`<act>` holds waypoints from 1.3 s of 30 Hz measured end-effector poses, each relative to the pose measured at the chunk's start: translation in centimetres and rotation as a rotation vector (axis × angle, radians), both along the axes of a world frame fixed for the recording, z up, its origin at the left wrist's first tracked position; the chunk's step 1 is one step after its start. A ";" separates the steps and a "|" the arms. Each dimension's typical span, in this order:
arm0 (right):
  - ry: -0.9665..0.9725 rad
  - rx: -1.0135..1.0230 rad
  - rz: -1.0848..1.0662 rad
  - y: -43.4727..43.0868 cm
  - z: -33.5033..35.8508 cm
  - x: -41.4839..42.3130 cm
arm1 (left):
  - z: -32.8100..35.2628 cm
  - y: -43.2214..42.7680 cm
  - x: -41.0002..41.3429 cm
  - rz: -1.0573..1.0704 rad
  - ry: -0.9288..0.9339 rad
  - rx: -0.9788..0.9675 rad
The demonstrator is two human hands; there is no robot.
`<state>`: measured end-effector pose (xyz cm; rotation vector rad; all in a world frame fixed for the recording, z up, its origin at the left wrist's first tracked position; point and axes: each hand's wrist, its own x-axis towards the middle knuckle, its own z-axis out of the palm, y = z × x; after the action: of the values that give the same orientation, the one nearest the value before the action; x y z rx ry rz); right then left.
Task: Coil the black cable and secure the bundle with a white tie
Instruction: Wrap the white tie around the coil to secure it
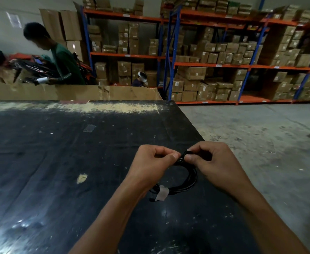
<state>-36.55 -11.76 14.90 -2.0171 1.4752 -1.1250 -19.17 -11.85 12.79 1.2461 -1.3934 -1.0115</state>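
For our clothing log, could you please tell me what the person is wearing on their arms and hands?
Nothing shows: the left hand and right hand are bare, without gloves, visible rings or a watch. The left forearm and right forearm are uncovered to the frame's lower edge, so no sleeve is in view.

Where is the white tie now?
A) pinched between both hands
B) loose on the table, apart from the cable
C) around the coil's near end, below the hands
C: the white tie bands the black cable at the loop's near end, while the left hand and right hand pinch its far end.
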 end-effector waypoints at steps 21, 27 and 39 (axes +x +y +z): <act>-0.459 0.128 -0.038 0.2 -0.2 0.4 | -1.0 0.3 0.2 0.057 0.094 -0.109; -0.504 0.122 -0.006 0.1 -0.7 0.5 | -1.0 0.0 -0.1 0.087 0.069 -0.233; -0.454 0.027 -0.063 -1.4 -2.5 1.6 | -1.9 -0.1 -0.4 0.112 0.100 -0.183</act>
<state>-34.93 -13.18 12.43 -1.5660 1.3127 -1.4616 -19.58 -11.99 10.85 1.1106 -1.2931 -0.8384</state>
